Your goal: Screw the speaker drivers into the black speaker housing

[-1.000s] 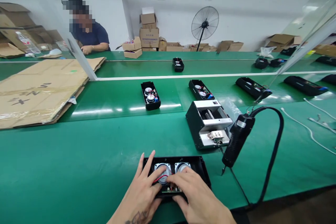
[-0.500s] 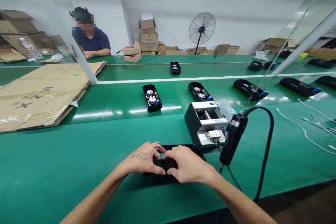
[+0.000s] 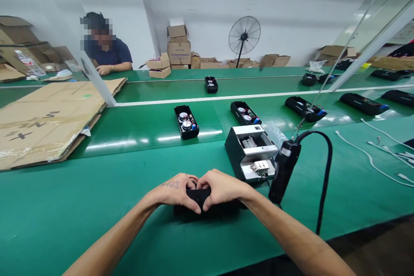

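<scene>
A black speaker housing lies on the green bench right in front of me, much of it covered by my hands. My left hand is closed on its near wall from the left, thumb on the outside and fingers bent over inside. From the right, my right hand grips the same wall, its thumb close to the left thumb. A bit of red wire shows between the hands. What the fingertips touch inside is hidden. Just beyond the right hand stands a black and silver screw feeder.
A black electric screwdriver hangs to the right, its cable looping down. Open speaker housings stand along the belt behind. Flattened cardboard lies left, white cables right. Across the bench sits a person.
My right hand has moved slightly left and up over the housing, closer to my left hand. Less of the red wire and the housing's far part shows. The view has shifted a little.
</scene>
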`<state>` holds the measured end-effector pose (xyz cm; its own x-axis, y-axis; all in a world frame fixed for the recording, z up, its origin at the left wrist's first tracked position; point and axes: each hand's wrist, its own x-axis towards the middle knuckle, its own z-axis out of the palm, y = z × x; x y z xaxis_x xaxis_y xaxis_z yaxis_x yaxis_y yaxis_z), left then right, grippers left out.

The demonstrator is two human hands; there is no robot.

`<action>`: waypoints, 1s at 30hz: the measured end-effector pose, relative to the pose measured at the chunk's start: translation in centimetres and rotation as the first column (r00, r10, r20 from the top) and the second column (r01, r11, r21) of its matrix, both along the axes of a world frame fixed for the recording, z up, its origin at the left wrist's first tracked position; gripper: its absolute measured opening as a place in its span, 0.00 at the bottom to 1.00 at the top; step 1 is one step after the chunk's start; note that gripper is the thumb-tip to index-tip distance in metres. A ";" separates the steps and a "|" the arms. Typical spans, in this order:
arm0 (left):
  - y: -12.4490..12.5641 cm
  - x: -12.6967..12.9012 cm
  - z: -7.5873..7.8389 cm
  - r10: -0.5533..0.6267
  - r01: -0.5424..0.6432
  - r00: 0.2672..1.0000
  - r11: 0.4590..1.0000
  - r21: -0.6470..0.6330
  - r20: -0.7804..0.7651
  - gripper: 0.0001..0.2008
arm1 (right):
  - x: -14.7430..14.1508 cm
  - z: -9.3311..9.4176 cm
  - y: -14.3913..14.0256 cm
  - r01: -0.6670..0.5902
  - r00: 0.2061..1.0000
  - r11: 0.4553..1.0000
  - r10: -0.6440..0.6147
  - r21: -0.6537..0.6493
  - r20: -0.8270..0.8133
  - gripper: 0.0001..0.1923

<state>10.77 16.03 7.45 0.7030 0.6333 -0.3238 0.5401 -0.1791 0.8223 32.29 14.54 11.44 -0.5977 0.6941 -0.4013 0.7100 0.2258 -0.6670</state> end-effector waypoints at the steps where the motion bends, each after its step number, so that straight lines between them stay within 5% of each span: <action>1: 0.0 0.0 0.0 0.002 -0.002 1.000 1.000 0.005 0.000 0.25 | -0.1 0.0 0.0 0.000 1.000 1.000 0.000 -0.002 0.006 0.16; 11: 0.0 0.0 0.8 -0.021 0.021 1.000 0.999 -0.049 0.009 0.24 | -0.2 0.7 -0.7 -0.097 0.990 0.988 0.084 0.117 0.112 0.21; 22: -0.8 0.0 0.2 0.017 -0.017 0.996 1.000 0.003 0.090 0.25 | -0.8 0.0 -2.5 -0.041 0.989 0.975 0.009 0.218 0.146 0.17; 30: -1.3 -0.2 0.2 0.009 -0.013 0.999 0.996 0.085 0.051 0.21 | -0.8 -0.3 -3.4 -0.132 0.980 0.934 0.073 0.331 0.182 0.19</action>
